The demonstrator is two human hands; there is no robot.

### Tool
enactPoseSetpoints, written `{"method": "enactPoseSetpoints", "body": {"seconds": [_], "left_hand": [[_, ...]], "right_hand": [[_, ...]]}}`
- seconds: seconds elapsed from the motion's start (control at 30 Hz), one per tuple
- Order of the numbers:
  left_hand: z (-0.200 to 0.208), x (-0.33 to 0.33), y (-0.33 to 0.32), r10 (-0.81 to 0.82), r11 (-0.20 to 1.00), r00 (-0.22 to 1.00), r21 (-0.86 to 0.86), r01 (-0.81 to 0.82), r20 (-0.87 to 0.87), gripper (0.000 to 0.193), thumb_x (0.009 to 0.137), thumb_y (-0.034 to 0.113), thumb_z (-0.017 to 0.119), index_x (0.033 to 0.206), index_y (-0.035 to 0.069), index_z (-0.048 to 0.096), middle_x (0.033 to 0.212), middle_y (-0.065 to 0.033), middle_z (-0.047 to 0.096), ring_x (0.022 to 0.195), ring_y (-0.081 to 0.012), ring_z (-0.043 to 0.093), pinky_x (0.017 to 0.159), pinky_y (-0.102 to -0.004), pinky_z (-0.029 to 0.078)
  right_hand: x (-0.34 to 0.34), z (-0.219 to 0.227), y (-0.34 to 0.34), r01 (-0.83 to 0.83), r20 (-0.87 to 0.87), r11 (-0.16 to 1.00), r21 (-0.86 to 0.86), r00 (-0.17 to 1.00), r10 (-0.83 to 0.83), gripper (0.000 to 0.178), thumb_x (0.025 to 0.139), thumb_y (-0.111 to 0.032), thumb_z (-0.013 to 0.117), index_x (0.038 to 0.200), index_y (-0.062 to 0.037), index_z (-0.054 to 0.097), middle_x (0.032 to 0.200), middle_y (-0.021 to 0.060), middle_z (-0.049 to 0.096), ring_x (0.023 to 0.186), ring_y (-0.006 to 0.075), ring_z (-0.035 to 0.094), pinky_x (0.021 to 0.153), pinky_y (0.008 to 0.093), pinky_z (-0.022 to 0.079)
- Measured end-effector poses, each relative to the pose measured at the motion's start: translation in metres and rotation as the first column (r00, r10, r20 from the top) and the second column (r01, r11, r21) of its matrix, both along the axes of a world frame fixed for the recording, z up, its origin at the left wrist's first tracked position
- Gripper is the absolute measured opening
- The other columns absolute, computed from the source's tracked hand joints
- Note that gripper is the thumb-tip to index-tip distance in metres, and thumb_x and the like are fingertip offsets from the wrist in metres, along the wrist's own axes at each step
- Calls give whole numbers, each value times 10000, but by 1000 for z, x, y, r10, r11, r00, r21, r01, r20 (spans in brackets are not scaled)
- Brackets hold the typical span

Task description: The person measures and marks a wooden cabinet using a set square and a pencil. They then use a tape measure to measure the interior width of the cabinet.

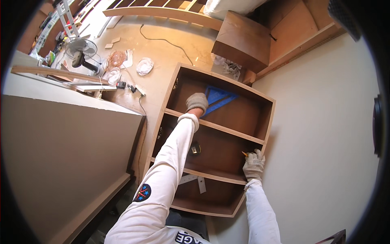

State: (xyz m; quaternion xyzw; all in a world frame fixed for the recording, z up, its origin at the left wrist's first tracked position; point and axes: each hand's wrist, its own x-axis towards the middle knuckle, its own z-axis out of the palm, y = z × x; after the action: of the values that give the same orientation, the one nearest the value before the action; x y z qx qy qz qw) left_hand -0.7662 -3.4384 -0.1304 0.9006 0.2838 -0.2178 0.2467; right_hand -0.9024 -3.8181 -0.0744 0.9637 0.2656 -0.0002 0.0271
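A wooden cabinet (227, 131) with three open, dark-lined compartments lies in front of me. My left hand (197, 101), in a grey work glove, reaches into the far compartment and is closed at the edge of a blue triangular set square (219, 96). At the right side of the middle compartment, my right hand (254, 166), in a pale glove, grips a yellow pencil (244, 153) that pokes out to the left. A tape measure (196, 149) rests in the middle compartment, beside my left forearm. Partly behind my left sleeve, a pale flat angle tool (202, 185) lies in the near compartment.
A grey panel-sided unit (69, 142) stands left, a pale wall (321, 134) right. Beyond the cabinet are a brown wooden box (243, 38) and a long wooden frame (162, 14). A fan (81, 55), cables (166, 40) and a power strip (140, 90) are on the far left floor.
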Motion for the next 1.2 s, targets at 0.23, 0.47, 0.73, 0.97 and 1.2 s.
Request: {"method": "enactPoseSetpoints", "body": {"seconds": [0.23, 0.47, 0.73, 0.97, 1.2], "left_hand": [[-1, -1, 3, 3, 1000, 1000, 6, -4, 27, 268, 936, 236, 625, 1083, 94, 797, 1145, -204, 740, 1093, -382, 718, 893, -474, 590], [-3, 0, -1, -41, 999, 998, 38, 39, 50, 248, 950, 211, 613, 1070, 107, 804, 1124, -197, 748, 1070, -368, 729, 869, -466, 602], [-10, -2, -3, -58, 997, 996, 55, 54, 73, 238, 948, 201, 615, 1047, 98, 806, 1103, -190, 755, 1048, -358, 738, 854, -459, 607], [-11, 1, -1, -39, 998, 997, 52, 36, 62, 232, 942, 204, 625, 1044, 103, 808, 1106, -190, 754, 1047, -357, 738, 853, -457, 606], [-5, 3, -2, -51, 996, 997, 77, 47, 52, 221, 968, 183, 618, 1061, 119, 808, 1119, -157, 762, 1045, -336, 746, 821, -455, 616]], "right_hand": [[0, -1, 0, 7, -4, 1000, -7, 1000, -7, 159, 921, -209, 649, 1027, -97, 690, 1074, 46, 719, 1254, 284, 567, 1031, 558, 409], [1, 2, 2, 17, -41, 1000, -24, 999, -18, 178, 918, -207, 650, 1048, -93, 696, 1094, 45, 722, 1256, 285, 566, 1024, 561, 415], [0, 2, 2, 15, -36, 999, -32, 999, -16, 159, 918, -187, 654, 1042, -91, 683, 1105, 76, 714, 1261, 304, 557, 1020, 534, 431], [1, 5, 5, 27, -60, 998, -55, 998, -30, 166, 941, -210, 628, 1049, -104, 695, 1107, 39, 725, 1267, 280, 562, 1045, 559, 404], [-1, -3, -2, 22, -38, 999, -42, 999, -24, 172, 940, -219, 630, 1051, -104, 695, 1117, 41, 721, 1269, 280, 564, 1047, 567, 405]]}}
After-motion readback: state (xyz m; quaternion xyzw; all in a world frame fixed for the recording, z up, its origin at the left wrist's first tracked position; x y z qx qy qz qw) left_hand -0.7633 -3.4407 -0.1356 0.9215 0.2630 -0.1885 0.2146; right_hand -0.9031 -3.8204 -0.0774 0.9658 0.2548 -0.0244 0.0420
